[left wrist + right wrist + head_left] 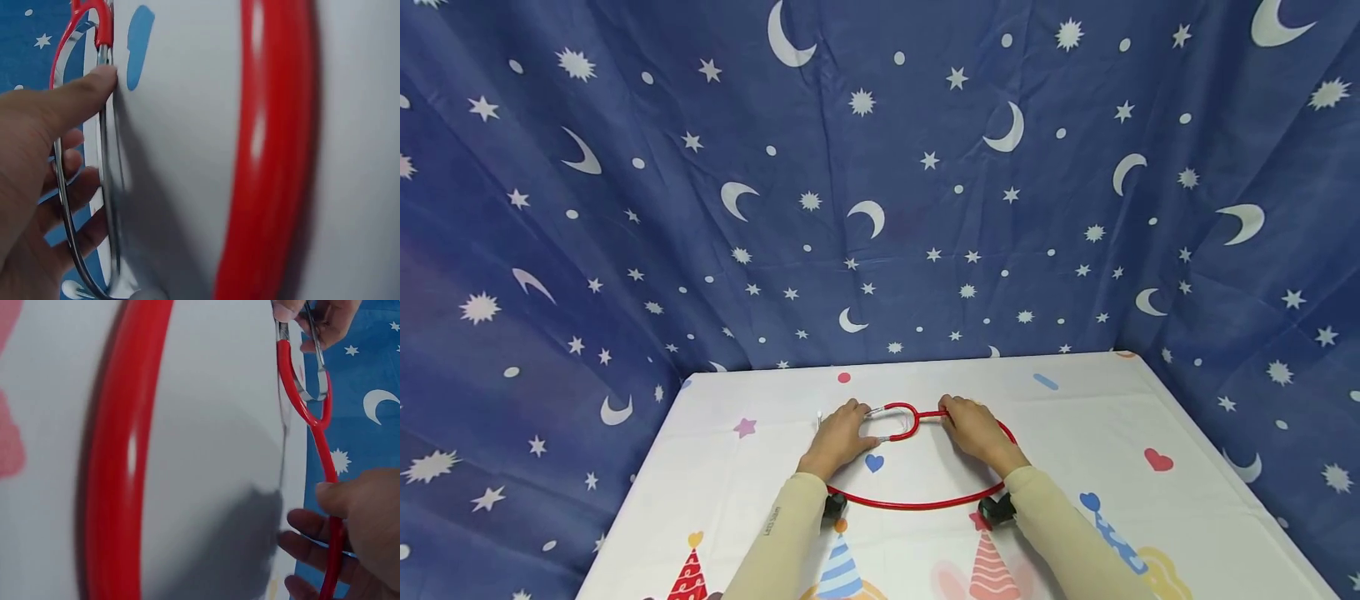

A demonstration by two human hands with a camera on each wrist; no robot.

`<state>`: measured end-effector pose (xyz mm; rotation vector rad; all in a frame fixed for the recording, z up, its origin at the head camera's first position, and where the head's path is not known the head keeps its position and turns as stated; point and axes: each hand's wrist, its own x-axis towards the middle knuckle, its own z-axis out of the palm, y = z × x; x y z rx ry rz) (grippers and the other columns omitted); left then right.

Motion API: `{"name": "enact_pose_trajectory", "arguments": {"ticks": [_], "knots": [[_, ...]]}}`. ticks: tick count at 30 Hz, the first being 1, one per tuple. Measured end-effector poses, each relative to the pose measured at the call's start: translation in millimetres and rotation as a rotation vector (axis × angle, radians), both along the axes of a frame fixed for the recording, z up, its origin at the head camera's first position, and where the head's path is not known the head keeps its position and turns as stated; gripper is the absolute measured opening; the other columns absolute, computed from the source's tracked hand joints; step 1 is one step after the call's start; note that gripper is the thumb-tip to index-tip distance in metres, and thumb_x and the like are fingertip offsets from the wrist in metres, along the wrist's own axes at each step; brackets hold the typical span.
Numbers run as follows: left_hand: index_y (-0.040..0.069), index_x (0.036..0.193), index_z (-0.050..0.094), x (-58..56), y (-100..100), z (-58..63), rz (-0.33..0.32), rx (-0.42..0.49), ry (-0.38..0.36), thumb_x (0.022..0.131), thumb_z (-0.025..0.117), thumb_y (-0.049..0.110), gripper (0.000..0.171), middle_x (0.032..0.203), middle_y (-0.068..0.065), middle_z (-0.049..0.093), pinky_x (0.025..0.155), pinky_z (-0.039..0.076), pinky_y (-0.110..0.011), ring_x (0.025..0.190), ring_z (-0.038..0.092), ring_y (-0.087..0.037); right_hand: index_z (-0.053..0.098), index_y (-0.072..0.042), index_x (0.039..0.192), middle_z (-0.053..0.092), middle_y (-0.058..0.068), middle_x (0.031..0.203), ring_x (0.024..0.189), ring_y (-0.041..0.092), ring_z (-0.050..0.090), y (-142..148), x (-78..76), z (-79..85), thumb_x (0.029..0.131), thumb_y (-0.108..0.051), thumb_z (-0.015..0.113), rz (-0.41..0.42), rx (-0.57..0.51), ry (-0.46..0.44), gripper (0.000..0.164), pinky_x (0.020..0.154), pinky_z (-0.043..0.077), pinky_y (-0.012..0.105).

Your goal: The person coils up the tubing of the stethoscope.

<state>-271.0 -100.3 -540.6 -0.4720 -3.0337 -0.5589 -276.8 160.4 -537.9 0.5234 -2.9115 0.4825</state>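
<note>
A stethoscope with red tubing (917, 506) lies between both hands, its long tube sweeping in an arc nearer the person. My left hand (838, 437) grips the metal ear tubes (105, 144), thumb across one of them and fingers curled behind. At the right of the red fork (916, 422), my right hand (977, 432) holds the tubing between thumb and fingers. The right wrist view shows this stretch of tube (325, 453) running straight from the fork into the hand. A pale ear tip (820, 415) shows past the left hand. The chest piece is hidden.
A white cloth printed with hearts, stars and party hats covers the table (722, 467). Behind and at both sides hangs a dark blue curtain (925, 225) with moons and stars. Black wrist-worn devices (997, 508) sit under the sleeves, close to the red tube.
</note>
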Motion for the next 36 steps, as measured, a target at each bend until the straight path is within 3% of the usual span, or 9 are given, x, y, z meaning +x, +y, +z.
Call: {"name": "enact_pose_trajectory", "arguments": {"ticks": [4,9,16,21,26,36], "knots": [[0.011,0.123,0.060,2.9,-4,0.7,-0.002,0.049,-0.068,0.078,0.083,0.037,0.057,0.097,0.002,0.063,0.083,0.050,-0.036,0.087,0.057,-0.014,0.061,-0.014,0.103,0.071,0.003,0.086,0.068,0.016,0.058,-2,1.6,2.9,0.093,-0.013,0.067,-0.019,-0.042,-0.007,0.011,0.067,0.050,0.038],[0.013,0.122,0.057,3.8,-9,3.1,-0.046,0.065,-0.090,0.077,0.083,0.029,0.054,0.089,0.004,0.058,0.072,0.044,-0.030,0.076,0.050,-0.011,0.061,-0.015,0.105,0.072,0.002,0.088,0.070,0.018,0.062,0,6.6,12.9,0.096,-0.015,0.063,-0.019,-0.069,0.023,0.009,0.065,0.050,0.039],[0.015,0.124,0.056,7.8,-10,18.1,-0.079,0.085,-0.021,0.078,0.073,0.010,0.049,0.082,0.009,0.061,0.068,0.042,-0.027,0.071,0.050,-0.010,0.060,-0.014,0.108,0.068,-0.001,0.083,0.067,0.014,0.056,4,12.3,27.2,0.098,-0.017,0.061,-0.018,-0.104,0.046,0.011,0.064,0.048,0.034],[0.015,0.127,0.057,17.6,-7,39.9,-0.088,0.178,0.003,0.083,0.077,0.015,0.048,0.080,0.011,0.065,0.065,0.042,-0.025,0.066,0.052,-0.007,0.059,-0.013,0.112,0.066,-0.002,0.080,0.061,0.011,0.048,8,19.3,39.7,0.097,-0.016,0.062,-0.035,-0.158,0.069,0.015,0.059,0.042,0.028],[0.014,0.134,0.058,29.1,-4,57.1,-0.075,0.272,0.011,0.085,0.078,0.027,0.055,0.079,0.014,0.063,0.059,0.042,-0.022,0.062,0.051,-0.005,0.063,-0.012,0.115,0.069,0.000,0.081,0.061,0.010,0.050,13,28.5,52.2,0.096,-0.018,0.064,-0.030,-0.220,0.101,0.020,0.059,0.043,0.026],[0.015,0.126,0.062,43.1,-9,65.3,-0.013,0.415,0.096,0.083,0.079,0.029,0.049,0.081,0.012,0.061,0.054,0.040,-0.021,0.063,0.049,-0.006,0.064,-0.010,0.118,0.068,-0.001,0.078,0.062,0.009,0.052,40,49.4,70.7,0.096,-0.023,0.065,-0.045,-0.325,0.026,0.025,0.056,0.042,0.024]]}}
